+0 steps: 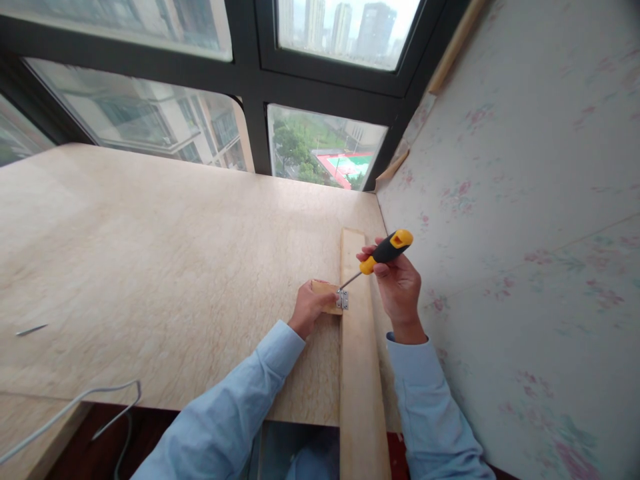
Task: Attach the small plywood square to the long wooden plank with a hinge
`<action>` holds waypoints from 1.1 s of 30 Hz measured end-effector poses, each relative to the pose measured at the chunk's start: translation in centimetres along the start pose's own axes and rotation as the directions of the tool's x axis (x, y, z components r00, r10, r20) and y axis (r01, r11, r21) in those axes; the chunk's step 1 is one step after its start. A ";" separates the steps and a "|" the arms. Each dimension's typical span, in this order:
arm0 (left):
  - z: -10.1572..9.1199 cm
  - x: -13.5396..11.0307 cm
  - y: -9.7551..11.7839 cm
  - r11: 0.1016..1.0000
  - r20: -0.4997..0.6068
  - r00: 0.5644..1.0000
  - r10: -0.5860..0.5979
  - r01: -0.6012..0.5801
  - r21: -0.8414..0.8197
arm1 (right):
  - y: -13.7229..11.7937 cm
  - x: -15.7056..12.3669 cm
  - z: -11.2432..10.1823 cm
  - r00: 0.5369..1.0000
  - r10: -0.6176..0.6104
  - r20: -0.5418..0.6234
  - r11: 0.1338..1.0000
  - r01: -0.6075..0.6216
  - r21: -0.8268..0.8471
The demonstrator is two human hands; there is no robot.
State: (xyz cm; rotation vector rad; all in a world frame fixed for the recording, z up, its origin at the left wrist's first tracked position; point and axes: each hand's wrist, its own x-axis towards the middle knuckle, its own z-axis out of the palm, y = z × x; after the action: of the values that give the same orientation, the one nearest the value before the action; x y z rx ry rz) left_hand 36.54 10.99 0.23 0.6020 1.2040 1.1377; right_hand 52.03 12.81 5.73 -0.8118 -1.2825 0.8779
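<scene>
A yellow and black screwdriver (389,251) is gripped in my right hand (400,287), its shaft slanting down to the left. The tip meets the upper part of a small metal hinge (343,299). That hinge spans a long pale wooden board (357,360) and a short wooden block (325,288) butted against the board's left side. My left hand (311,305) is closed around the short block, with the thumb lying beside the hinge. Whether a screw sits under the tip is too small to tell.
The board lies on a marble-patterned sill (170,267) and juts past its front edge. A thin pointed metal piece (31,330) lies far left. A white cable (75,403) loops at the lower left. Papered wall (525,233) rises close on the right; dark-framed windows (327,87) stand behind.
</scene>
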 end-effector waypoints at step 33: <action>-0.1 0.6 -0.7 1.000 -0.013 1.000 0.001 -0.001 0.025 | -0.9 -0.6 0.6 1.000 0.021 0.015 0.998 -0.022 0.061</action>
State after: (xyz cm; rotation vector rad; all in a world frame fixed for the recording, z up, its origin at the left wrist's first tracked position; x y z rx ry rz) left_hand 36.64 11.26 -0.69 0.6156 1.2307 1.1299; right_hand 51.53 11.83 6.33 -0.7733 -1.2555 0.9373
